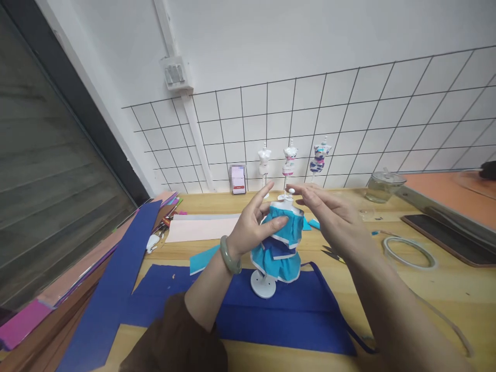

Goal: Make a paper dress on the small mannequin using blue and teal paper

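A small white mannequin (263, 284) on a round base wears a layered dress (289, 225) of turquoise and dark blue paper with white edges. It leans slightly above dark blue paper (282, 323) on the table. My left hand (258, 219), with a green bangle at the wrist, is closed round the left side of the dress, thumb across its front. At the mannequin's upper right side, my right hand (329, 209) has its fingers bent together near the neck and shoulder; whether they pinch anything is hidden.
Three small mannequins (289, 160) and a phone (238, 180) stand by the wall grid. Scissors (332, 253), a tape roll (409, 252), a glass cup (383, 186) and a dark tablet (449, 237) lie right. Colored paper strips (112, 289) are left.
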Motion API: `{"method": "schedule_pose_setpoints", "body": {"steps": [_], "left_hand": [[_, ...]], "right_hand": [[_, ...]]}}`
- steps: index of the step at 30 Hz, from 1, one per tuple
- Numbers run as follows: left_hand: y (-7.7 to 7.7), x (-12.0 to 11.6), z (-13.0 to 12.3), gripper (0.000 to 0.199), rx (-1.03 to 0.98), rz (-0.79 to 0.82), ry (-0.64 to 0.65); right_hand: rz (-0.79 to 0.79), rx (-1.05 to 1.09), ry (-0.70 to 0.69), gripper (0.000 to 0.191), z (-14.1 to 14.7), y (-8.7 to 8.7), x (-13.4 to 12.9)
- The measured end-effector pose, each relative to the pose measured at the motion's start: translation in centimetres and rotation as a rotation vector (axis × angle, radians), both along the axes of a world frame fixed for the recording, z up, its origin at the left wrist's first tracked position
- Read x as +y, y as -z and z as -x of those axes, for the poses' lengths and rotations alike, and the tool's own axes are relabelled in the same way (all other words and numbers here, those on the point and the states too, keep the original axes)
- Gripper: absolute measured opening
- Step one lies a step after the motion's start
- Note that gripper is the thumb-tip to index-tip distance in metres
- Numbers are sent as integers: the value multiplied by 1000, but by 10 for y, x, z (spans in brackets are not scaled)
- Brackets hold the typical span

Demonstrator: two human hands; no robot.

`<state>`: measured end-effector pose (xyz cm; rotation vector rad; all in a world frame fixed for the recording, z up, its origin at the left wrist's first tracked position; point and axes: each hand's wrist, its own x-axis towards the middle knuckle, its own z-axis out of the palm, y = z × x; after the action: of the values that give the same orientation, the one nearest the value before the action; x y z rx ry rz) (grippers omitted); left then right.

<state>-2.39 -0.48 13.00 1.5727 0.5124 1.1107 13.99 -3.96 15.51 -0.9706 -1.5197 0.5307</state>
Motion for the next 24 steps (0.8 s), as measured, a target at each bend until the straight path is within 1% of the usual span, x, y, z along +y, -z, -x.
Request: {"method": "schedule_pose_setpoints", "body": {"steps": [5,9,13,17,19,22,24], "left_hand": [[-2,-7,-3,81,54,-51,65],[-1,-5,-4,72,26,-154,45],[0,-6,-7,58,50,-282,-69],[-1,-9,-11,36,131,-394,-262],[-1,-10,-13,29,168,-477,-339],[1,-9,-15,27,206,-595,-396],[3,-9,-17,33,234,-624,-408]], "right_hand": [[-61,-48,-43,25,-5,-5,-6],[-81,-19,7,20,-9,-6,-6],[-52,30,95,18,-13,-6,-6],[20,93,163,21,-15,-6,-3],[50,137,197,22,-15,-5,-1],[69,202,230,22,-15,-4,2],[82,224,242,21,-16,-4,3]]}}
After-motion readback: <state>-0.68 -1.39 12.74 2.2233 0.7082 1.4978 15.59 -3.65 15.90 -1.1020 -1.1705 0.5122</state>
